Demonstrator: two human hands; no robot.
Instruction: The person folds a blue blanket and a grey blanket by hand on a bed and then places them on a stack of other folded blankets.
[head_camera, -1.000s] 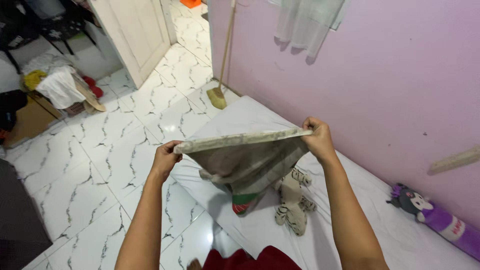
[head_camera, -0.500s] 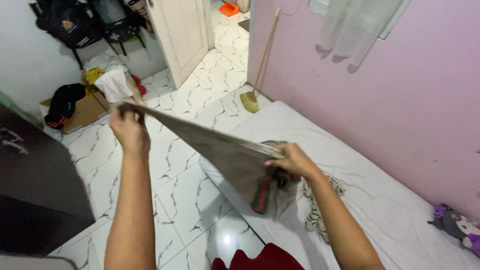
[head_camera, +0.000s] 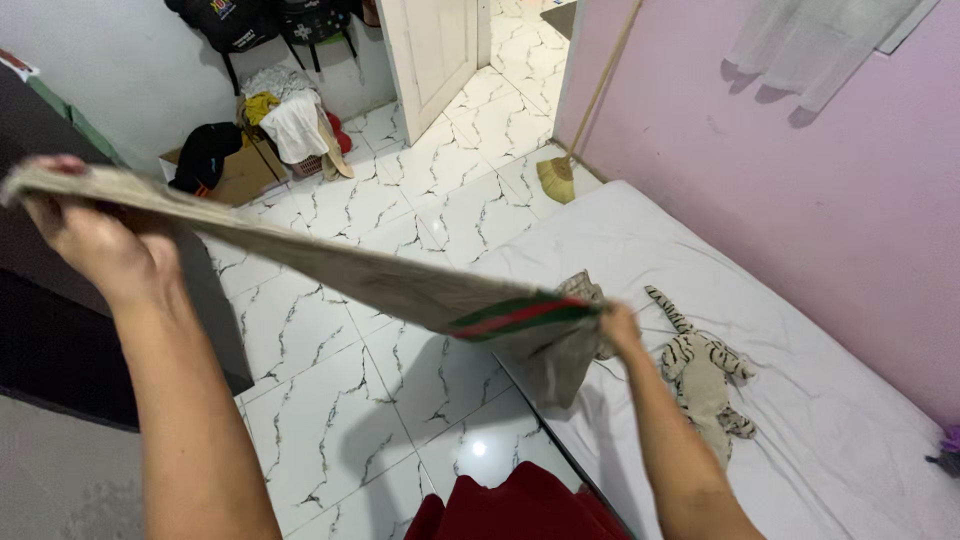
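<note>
A long, beige, patterned cloth garment with a green-and-red striped band was stretched in a slanting line from the upper left of the frame down to the centre. The left hand, at the left edge, was clenched around one end of it, fingers curled under the fabric. The right hand, just right of centre, gripped the other end near the striped band, where a loose fold of the cloth hung down below the fingers.

Beneath the right hand, a white mattress with a wrinkled sheet lay on the floor along a pink wall on the right side. A white stuffed tiger with black stripes lay on the mattress, just right of the right forearm. A straw broom with a wooden handle leaned against the wall near the top centre. The white marble-patterned tiled floor filled the middle. At upper left, a cardboard box with dark clothing on it sat beside a heap of white and yellow laundry.
</note>
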